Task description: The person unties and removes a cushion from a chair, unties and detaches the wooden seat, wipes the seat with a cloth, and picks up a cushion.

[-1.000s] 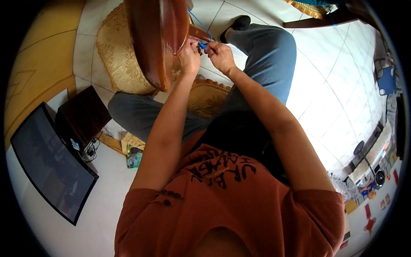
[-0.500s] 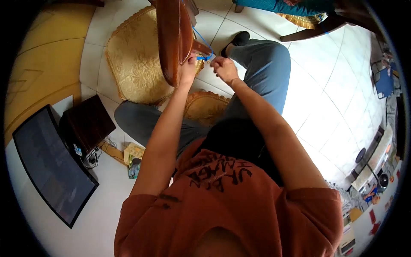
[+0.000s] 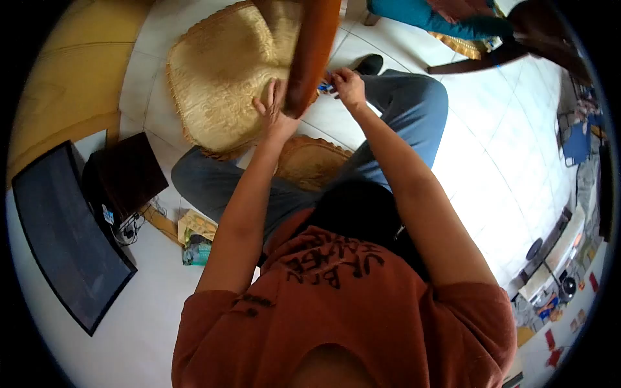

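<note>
A curved, polished brown wooden piece (image 3: 314, 55), slightly blurred, rises in front of me; it looks like part of a chair. My left hand (image 3: 276, 115) is at its lower left side, fingers apart and stretched, over the edge of a gold brocade seat cushion (image 3: 220, 84). Whether the palm bears on the wood is hard to see. On the wood's other side, my right hand (image 3: 348, 88) has its fingers closed on a blue cord (image 3: 324, 85). Most of the cord is hidden behind the wood and the fingers.
A second gold cushion (image 3: 314, 161) lies between my legs. To the left are a curved black screen (image 3: 71, 239), a dark box (image 3: 126, 174) with cables and a colourful packet (image 3: 196, 249). Another wooden chair leg (image 3: 479, 63) stands at the upper right on the tiled floor (image 3: 491, 149).
The wooden piece has swung right and tilted. My left hand has left the cord area and spread its fingers at the wood's left side. My right hand has moved slightly up to the cord.
</note>
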